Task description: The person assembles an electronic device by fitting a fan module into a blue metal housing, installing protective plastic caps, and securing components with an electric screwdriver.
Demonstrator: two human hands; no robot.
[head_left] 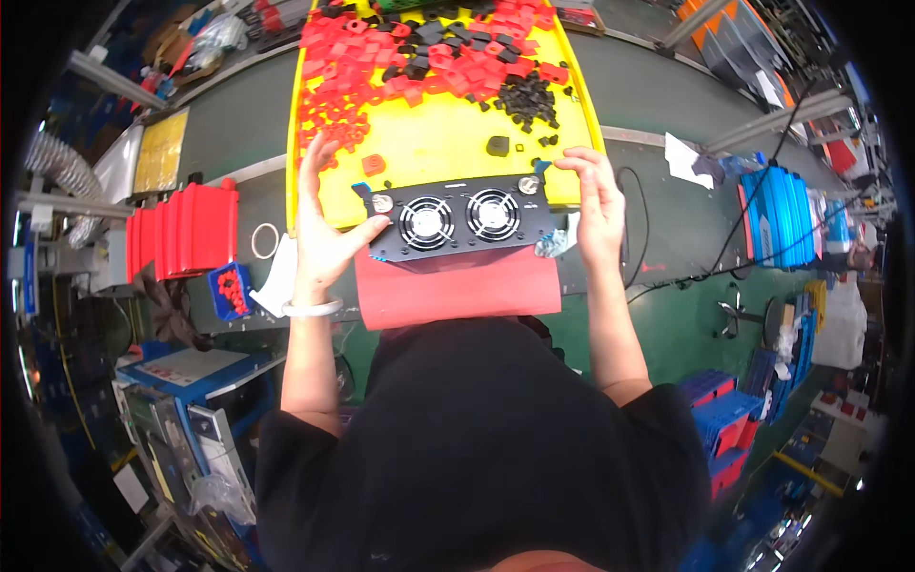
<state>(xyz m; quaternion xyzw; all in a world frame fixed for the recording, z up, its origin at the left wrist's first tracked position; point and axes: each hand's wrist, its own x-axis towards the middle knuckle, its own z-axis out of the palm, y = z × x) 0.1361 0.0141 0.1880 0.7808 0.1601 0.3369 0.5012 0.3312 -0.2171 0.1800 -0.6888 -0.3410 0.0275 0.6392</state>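
Note:
A black device panel (457,235) with two round fan grilles stands on edge in front of me. A metal post (382,203) is near its left corner and another metal post (529,185) near its right, each with a blue piece close by. My left hand (326,224) is open with fingers spread, the thumb tip at the panel's left end. Off the right end, my right hand (598,205) is raised, fingers apart and slightly bent, holding nothing that I can see. Under the panel's near side lies a red pad (457,291).
Beyond the panel, a yellow tray (419,143) holds many loose red caps (334,105) and black caps (526,100). At left are red housings (195,229) and a small blue bin (229,291). Blue housings (780,219) and black cables (640,229) are at right.

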